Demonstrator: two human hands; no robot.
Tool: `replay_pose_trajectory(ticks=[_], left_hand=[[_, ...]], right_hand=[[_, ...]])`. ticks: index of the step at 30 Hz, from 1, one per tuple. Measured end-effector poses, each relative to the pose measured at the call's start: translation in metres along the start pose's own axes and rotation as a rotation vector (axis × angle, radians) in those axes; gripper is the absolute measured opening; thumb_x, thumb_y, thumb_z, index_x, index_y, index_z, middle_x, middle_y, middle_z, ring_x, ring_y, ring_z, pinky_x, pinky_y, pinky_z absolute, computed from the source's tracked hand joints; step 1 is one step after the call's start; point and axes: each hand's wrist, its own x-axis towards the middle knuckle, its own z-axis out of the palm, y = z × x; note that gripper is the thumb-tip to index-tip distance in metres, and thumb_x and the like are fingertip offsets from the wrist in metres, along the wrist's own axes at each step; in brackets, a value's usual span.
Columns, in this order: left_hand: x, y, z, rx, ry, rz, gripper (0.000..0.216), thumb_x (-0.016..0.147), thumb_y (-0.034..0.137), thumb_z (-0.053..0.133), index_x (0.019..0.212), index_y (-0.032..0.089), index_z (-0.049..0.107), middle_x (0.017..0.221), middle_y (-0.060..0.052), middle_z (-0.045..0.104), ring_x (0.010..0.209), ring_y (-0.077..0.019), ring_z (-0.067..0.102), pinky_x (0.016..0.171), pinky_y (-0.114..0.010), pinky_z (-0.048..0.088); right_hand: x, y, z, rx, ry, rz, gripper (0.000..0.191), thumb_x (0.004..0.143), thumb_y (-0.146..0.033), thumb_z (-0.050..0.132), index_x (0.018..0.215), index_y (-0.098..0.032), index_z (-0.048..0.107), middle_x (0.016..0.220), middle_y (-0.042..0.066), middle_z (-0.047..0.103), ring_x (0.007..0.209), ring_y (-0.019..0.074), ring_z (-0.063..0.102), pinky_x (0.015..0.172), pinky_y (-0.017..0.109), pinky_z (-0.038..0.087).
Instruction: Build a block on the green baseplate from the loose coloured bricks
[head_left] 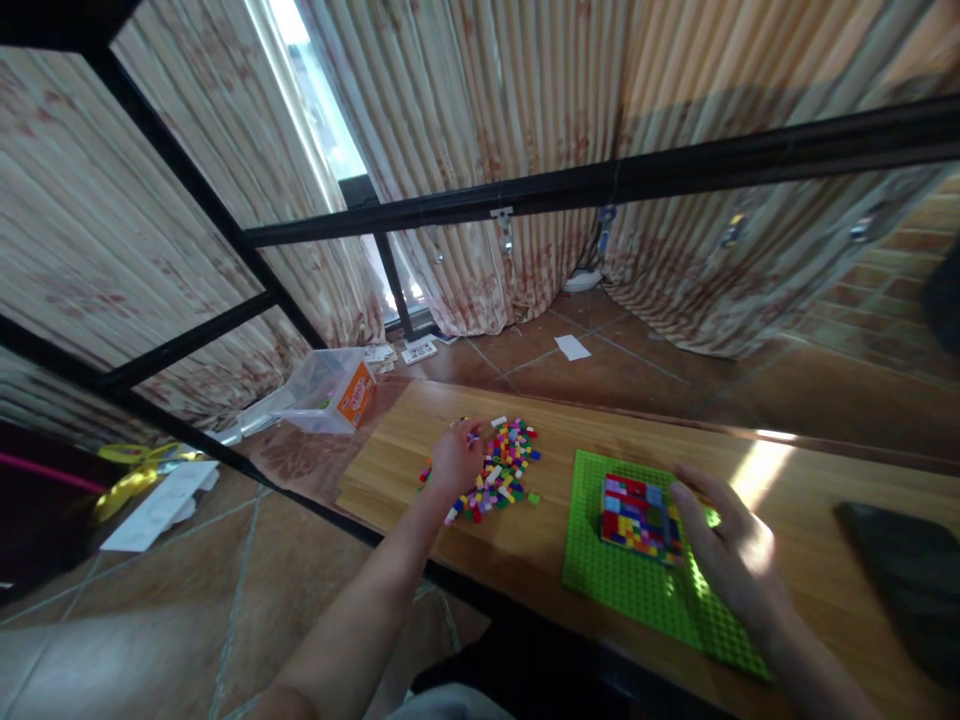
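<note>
My left hand (456, 462) reaches into a pile of small coloured toy bricks (502, 480) on the wooden table. Its fingers are curled together at the far side of the pile; what they pinch, if anything, is too small to make out. On a green studded baseplate (589, 560) stands a low, multicoloured block of joined bricks (634, 515). Beside the right edge of that block is my right hand (727, 550), thumb and fingers stretched out and apart, over the baseplate. No brick shows in it.
A dark flat device (900, 580) lies at the table's right end. On the tiled floor past the left end stands a clear plastic box (319, 390) with an orange label. A black metal rail (555, 188) crosses ahead, before the curtains (480, 100).
</note>
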Motion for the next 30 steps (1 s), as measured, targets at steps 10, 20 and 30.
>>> replay_pose_trajectory(ticks=[10,20,30], left_hand=[[-0.005,-0.005,0.012,0.128,-0.171,0.191,0.049,0.076,0.006,0.056,0.123,0.017,0.062,0.112,-0.009,0.069,0.107,-0.0260,0.058,0.099,-0.039,0.043],[-0.011,-0.009,0.004,-0.529,-0.062,0.021,0.034,0.077,0.012,0.062,0.108,0.020,0.069,0.103,-0.006,0.072,0.097,-0.0197,0.065,0.094,-0.036,0.048],[-0.073,0.054,0.004,-1.487,-0.666,-0.364,0.034,0.073,0.024,0.077,0.105,0.015,0.069,0.096,-0.006,0.071,0.085,-0.0174,0.068,0.092,-0.037,0.050]], right_hand=[[-0.003,0.002,0.003,0.012,0.001,-0.099,0.036,0.089,-0.053,0.052,0.103,-0.024,0.069,0.107,0.007,0.070,0.097,0.0222,0.067,0.076,0.033,0.056],[-0.001,-0.001,0.004,0.077,0.065,-0.201,0.028,0.090,-0.046,0.056,0.100,-0.023,0.069,0.103,0.007,0.069,0.088,0.0201,0.067,0.071,0.034,0.059],[-0.038,-0.064,0.009,0.204,-0.249,-0.431,0.034,0.091,-0.033,0.059,0.124,-0.026,0.061,0.121,0.009,0.063,0.094,0.0182,0.067,0.086,0.036,0.057]])
